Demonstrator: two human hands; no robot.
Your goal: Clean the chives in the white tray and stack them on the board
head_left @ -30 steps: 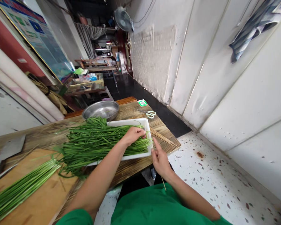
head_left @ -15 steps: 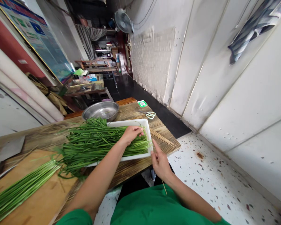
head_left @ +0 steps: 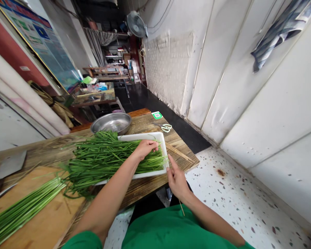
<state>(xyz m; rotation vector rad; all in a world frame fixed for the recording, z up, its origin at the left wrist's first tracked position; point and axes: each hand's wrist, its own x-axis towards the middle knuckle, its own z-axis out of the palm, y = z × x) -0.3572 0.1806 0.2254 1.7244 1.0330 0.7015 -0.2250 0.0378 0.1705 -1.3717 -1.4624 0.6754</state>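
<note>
While the right hand [head_left: 178, 180] keeps thumb and forefinger parted, the left hand [head_left: 145, 149], fingers bunched, has drawn slightly back over the chives [head_left: 106, 155]; scissors [head_left: 166, 128] lie beyond the white tray [head_left: 145, 136].

greens [head_left: 106, 155] in tray [head_left: 162, 137]; bowl [head_left: 106, 121] behind; scissors [head_left: 166, 128] right of bowl; board [head_left: 52, 218] left of tray.

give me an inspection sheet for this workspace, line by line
Surface: wooden table, chopping board at left
Job's things: chives in a white tray, another bunch on the board, cleaver, steel bowl
Clutter: scissors, QR-code card, thin sticks near the tray
Grip: left hand over the chives, pinch unclear; right hand by the tray's right end, index finger extended
Cables: dark cord on the wall by the fan
Surroundings: hanging cloth, speckled floor, cluttered second table beyond
</note>
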